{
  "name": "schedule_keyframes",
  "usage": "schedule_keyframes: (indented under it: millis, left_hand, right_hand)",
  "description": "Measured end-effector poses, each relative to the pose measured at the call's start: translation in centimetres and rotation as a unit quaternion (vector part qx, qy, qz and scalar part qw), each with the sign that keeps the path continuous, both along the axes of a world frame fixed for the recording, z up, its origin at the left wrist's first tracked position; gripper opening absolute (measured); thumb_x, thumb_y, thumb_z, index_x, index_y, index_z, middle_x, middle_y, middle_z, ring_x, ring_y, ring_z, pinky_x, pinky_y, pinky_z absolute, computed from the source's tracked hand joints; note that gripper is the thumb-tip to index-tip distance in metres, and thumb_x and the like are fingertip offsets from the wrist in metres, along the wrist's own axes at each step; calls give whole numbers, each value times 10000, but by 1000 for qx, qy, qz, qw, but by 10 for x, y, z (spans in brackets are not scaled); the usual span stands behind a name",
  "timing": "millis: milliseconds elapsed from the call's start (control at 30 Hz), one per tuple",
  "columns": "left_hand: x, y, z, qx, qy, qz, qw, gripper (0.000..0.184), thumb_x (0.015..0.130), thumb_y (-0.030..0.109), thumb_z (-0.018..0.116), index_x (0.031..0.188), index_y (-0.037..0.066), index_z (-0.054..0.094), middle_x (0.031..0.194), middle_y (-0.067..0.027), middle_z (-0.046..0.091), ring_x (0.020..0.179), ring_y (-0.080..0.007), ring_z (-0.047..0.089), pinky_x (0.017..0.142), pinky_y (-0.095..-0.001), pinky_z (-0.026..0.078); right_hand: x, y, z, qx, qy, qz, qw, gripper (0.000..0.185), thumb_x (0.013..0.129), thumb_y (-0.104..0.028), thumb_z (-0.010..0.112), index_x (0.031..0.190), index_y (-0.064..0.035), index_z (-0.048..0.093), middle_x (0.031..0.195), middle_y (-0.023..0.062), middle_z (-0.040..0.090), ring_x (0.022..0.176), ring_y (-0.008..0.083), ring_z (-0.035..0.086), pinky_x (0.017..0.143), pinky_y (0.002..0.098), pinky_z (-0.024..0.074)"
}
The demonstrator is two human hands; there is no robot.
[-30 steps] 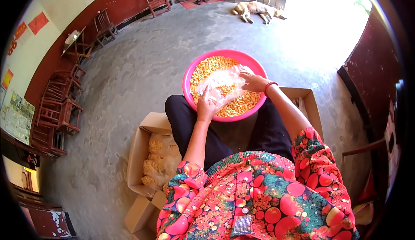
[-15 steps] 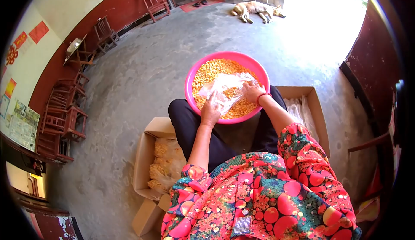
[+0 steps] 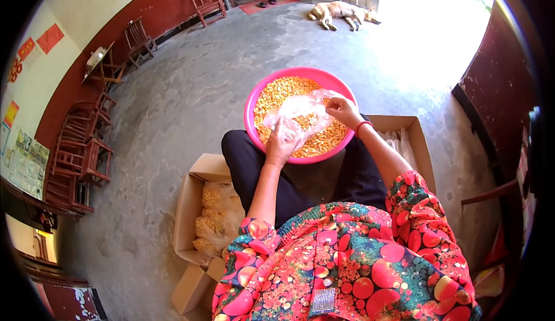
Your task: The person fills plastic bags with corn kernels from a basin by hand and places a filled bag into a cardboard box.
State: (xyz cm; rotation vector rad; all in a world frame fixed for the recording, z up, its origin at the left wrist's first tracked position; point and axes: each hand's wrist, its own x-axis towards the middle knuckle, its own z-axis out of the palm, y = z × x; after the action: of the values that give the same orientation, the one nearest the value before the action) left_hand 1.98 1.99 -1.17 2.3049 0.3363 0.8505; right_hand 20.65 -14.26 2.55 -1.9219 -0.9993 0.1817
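Note:
A pink basin (image 3: 250, 114) rests at my knees, holding loose yellow corn kernels (image 3: 281, 89). Across the kernels lies a clear plastic bag (image 3: 304, 106), with some kernels showing through it. My left hand (image 3: 281, 143) grips the bag's near left side, fingers closed on the film. On the right, my right hand (image 3: 342, 111), with a red bracelet at the wrist, has its fingers drawn together at the bag's right edge; what lies between the fingertips is too small to make out.
An open carton (image 3: 186, 217) with bags of yellow pieces stands at my left; another carton (image 3: 421, 147) with clear plastic bags is at my right. A dog (image 3: 341, 13) lies near the doorway. Wooden chairs (image 3: 95, 159) line the left wall.
My right hand was spread over the bag and kernels; it has lifted a little and its fingers have drawn together. My left hand stays on the bag.

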Motion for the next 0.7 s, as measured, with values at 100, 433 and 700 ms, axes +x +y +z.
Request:
schedule_keyframes:
  millis: [100,433,700]
  left_hand:
    - [-3,-3,8,-54,8,-19,998,783,638,144,722,1291,-13,320,1163,-176,529,747,-189,609,689,-281,492]
    - [-3,-8,16,-93,55,-20,994,814,632,154,729,1307,1,300,1174,-170,526,702,-165,601,668,-270,494]
    - [0,-5,7,-38,48,-18,998,759,651,147,693,1308,48,327,1114,-169,559,702,-187,615,669,-295,494]
  right_hand:
    - [-1,-8,7,-67,313,19,947,215,759,-266,606,719,-55,604,569,25,530,602,106,530,589,251,429]
    - [-7,2,-26,-316,-212,-28,925,295,738,-128,497,995,-9,581,903,169,628,834,298,611,763,396,474]
    - [-47,13,-17,-409,-127,-21,903,328,743,-144,484,1018,13,572,907,199,620,854,331,609,737,409,483]
